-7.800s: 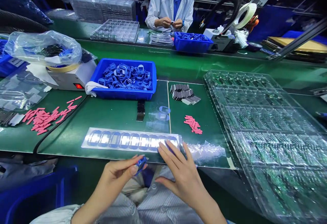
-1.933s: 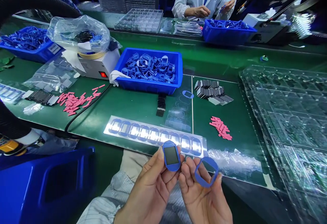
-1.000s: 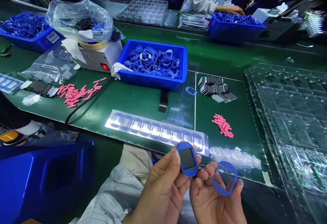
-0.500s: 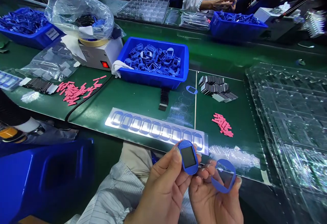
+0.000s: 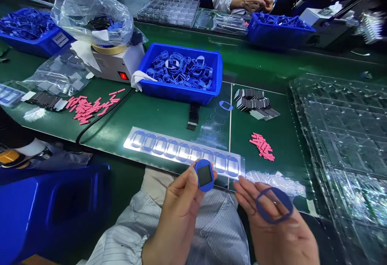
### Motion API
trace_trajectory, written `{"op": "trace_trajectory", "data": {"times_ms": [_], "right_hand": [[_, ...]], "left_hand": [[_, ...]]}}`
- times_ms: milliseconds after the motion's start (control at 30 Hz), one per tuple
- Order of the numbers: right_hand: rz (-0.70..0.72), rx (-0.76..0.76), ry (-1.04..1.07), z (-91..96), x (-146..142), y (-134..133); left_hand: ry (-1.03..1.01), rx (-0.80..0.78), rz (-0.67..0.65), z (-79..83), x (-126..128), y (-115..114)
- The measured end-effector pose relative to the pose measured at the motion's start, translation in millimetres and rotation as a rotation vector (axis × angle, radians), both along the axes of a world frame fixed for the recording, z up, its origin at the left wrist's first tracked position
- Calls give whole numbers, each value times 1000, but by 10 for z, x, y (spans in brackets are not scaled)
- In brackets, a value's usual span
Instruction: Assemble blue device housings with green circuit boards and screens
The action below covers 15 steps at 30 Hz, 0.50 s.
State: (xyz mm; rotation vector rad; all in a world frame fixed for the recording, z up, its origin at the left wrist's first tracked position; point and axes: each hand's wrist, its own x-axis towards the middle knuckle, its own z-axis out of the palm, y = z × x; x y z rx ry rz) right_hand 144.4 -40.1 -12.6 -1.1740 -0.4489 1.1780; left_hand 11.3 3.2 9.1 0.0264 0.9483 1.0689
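Note:
My left hand (image 5: 177, 212) pinches a blue oval housing with a dark rectangular screen (image 5: 204, 175) between thumb and fingers, screen side up. To its right, my right hand (image 5: 281, 243) is turned palm up with its fingers stretched toward the upper left. A blue-rimmed clear oval film (image 5: 286, 203) lies across that hand near the thumb; how it is gripped is hard to see because of blur. Just beyond both hands lies a clear strip of blue-rimmed oval films (image 5: 184, 152), near the bench's front edge.
Behind the strip stands a blue bin (image 5: 181, 92) of blue housings. Pink strips (image 5: 262, 147) and striped black-and-white pieces (image 5: 254, 103) lie at right, beside stacked clear trays (image 5: 341, 136). A white box (image 5: 121, 61) carries tape and a bag. A co-worker's hands (image 5: 256, 3) are across the bench.
My hands have moved apart: the left with the housing to the left and slightly up, the right with the film to the right. The right fingers have straightened, and the film lies flatter.

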Motion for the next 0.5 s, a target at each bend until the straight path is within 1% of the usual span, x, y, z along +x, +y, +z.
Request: {"op": "trace_trajectory", "data": {"times_ms": [67,133,200,300,400,500], "right_hand": [[-71,10,-379,65,-107,30],[-73,53,-706,118,-258,74],[-27,136,-892,144,-390,119],[11,210,-984,139,-483,162],[21,221,-1005,118,-479,168],[10,221,-1018,113,-456,155]], "left_hand": [[119,29,9,-46,-20,-27],[217,77,18,-82,-28,-53],[280,144,31,-108,-25,-67],[328,223,54,-132,-9,-70],[376,273,61,-145,0,-69],[429,338,22,-137,-13,-68]]}}
